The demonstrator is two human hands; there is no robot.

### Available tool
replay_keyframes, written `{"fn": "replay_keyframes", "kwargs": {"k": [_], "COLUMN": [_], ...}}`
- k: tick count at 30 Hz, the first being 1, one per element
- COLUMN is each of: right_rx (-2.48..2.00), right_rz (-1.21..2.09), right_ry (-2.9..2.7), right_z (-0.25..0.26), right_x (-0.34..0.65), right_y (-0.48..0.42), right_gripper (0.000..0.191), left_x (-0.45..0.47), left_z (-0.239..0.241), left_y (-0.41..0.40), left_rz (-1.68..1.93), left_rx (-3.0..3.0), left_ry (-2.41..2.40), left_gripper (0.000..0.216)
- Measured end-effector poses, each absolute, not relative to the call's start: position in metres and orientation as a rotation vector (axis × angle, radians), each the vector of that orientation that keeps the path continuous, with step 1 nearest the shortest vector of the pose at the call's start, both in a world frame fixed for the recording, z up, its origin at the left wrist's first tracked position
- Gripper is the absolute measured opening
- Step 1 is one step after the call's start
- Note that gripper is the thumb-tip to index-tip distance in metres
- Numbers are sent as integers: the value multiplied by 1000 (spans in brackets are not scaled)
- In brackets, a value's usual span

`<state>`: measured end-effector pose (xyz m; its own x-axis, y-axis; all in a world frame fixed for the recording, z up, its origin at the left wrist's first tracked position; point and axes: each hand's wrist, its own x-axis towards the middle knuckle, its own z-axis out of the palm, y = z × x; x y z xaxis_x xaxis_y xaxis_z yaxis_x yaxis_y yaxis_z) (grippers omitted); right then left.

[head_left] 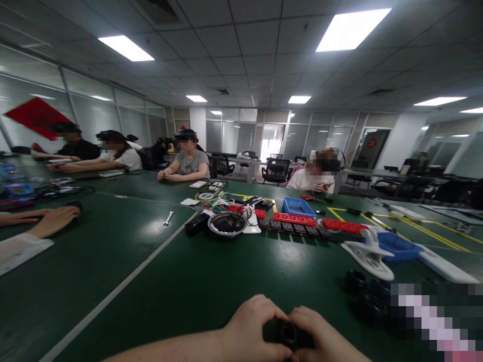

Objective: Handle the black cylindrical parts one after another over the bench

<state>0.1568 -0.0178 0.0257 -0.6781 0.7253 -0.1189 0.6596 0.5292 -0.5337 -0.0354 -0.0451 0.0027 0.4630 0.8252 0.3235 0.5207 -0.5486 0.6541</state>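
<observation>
At the bottom of the head view, my left hand (pixel 253 327) and my right hand (pixel 316 329) come together over the green table. Both are closed around a small black part with a round opening (pixel 289 333). Fingers cover much of this part, and dark shadow hides its exact kind. My left fingers curve over it from the left; the right ones press from the other side. To the right of my hands lie black ring-shaped parts (pixel 355 280), similar in colour to the held one.
Ahead on the green table (pixel 151 291) are a round metal tray (pixel 227 233), red power strips (pixel 294 218), a blue bin (pixel 298 206), a wrench (pixel 169 218) and a white stand (pixel 372 254). A co-worker's hands (pixel 56 218) rest at left. Other people sit farther back.
</observation>
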Motion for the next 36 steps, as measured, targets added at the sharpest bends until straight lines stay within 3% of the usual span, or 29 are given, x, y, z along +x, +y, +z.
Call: {"fn": "replay_keyframes", "kwargs": {"k": [8, 11, 17, 20, 24, 32, 36], "right_rx": [-1328, -1344, -1093, -1042, -1129, -1370, -1211], "right_rz": [424, 312, 788, 922, 819, 320, 515], "right_ry": [-2629, -2627, -2613, -2605, -2661, -2584, -2610], "right_z": [10, 8, 26, 32, 29, 16, 17], "right_x": [141, 140, 160, 166, 162, 143, 145], "right_y": [-22, -22, -18, -15, -13, -28, -26], "right_gripper": [33, 48, 64, 50, 26, 45, 63], "left_x": [-36, -33, -33, -34, -36, -31, -30], "left_z": [6, 8, 7, 7, 9, 10, 10], "left_y": [-41, -44, -45, -44, -42, -45, -46], "left_rz": [816, 839, 939, 887, 847, 817, 763], "left_rx": [2225, 2199, 2153, 2183, 2235, 2174, 2207], "left_ry": [1186, 1232, 1245, 1206, 1043, 1243, 1238], "left_gripper": [42, 41, 66, 50, 41, 38, 41]}}
